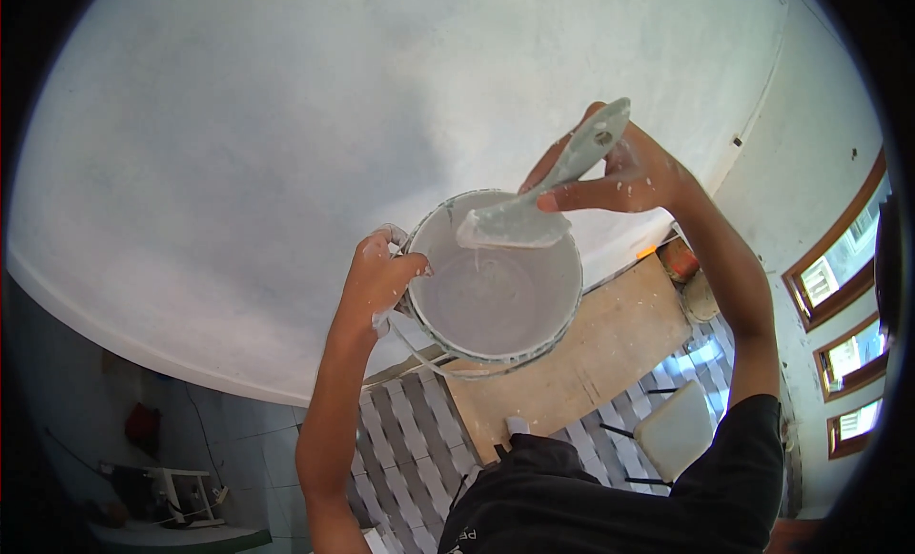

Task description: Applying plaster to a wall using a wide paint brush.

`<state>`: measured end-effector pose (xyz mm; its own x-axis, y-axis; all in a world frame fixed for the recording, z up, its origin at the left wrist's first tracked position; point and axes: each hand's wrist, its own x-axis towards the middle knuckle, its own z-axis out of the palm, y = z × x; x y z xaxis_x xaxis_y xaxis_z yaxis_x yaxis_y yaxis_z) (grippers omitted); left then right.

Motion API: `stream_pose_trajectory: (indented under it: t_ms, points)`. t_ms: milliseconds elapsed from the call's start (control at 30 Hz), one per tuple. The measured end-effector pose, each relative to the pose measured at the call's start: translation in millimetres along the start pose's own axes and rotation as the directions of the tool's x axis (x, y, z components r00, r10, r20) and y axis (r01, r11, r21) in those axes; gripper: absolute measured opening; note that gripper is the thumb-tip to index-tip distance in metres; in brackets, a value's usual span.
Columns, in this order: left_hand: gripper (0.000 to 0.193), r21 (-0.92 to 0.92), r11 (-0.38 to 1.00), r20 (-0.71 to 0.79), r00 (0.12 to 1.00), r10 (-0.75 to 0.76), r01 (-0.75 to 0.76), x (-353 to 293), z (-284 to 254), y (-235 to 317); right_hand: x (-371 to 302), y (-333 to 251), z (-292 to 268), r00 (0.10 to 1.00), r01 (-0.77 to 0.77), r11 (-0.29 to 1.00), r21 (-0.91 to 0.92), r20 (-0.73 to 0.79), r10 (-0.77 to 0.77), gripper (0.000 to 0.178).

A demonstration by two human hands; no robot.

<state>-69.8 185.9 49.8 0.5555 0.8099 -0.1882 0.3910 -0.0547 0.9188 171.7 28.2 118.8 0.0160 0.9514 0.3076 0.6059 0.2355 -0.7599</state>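
Note:
A round bucket is held up in front of me, with pale, whitish paint inside. My left hand grips its left rim, the thumb over the edge and the fingers on the outside. A thin wire handle hangs down along the bucket's near side. Over the far part of the opening, my right hand is closed on a wide paintbrush. Its bristles point down and are loaded with white paint, and a thin drip hangs from them. White spots mark both hands.
A large whitish wall rises in front. Below lies a paint-speckled board over the patterned floor. A chair stands at lower right, near a red container. Wood-framed windows line the right; a small white stool sits lower left.

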Motion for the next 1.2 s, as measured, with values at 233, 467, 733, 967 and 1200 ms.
stream_pose_trajectory:
  t_ms: [233,467,733,967,1200]
  points:
    - [0.03,-0.084,0.996,-0.069,0.998,0.01,-0.016,-5,3,11,8,9,-22,0.997,0.064,0.995,0.072,0.037,-0.067,0.025]
    - [0.029,0.012,0.998,-0.097,0.994,0.057,-0.056,19,-11,57,45,17,-49,0.986,0.165,0.986,0.034,-0.005,-0.165,0.026]
    - [0.024,-0.011,0.999,-0.113,0.993,0.034,-0.035,18,-5,59,54,29,-47,0.973,0.231,0.973,-0.014,-0.006,-0.231,0.024]
    - [0.026,0.004,0.999,-0.109,0.993,0.043,-0.042,17,-2,62,44,26,-52,0.982,0.191,0.982,0.014,-0.009,-0.19,0.023]
    - [0.027,-0.027,0.997,-0.095,0.993,0.073,-0.076,15,-3,54,36,20,-45,0.978,0.205,0.978,-0.027,0.046,-0.204,0.021]
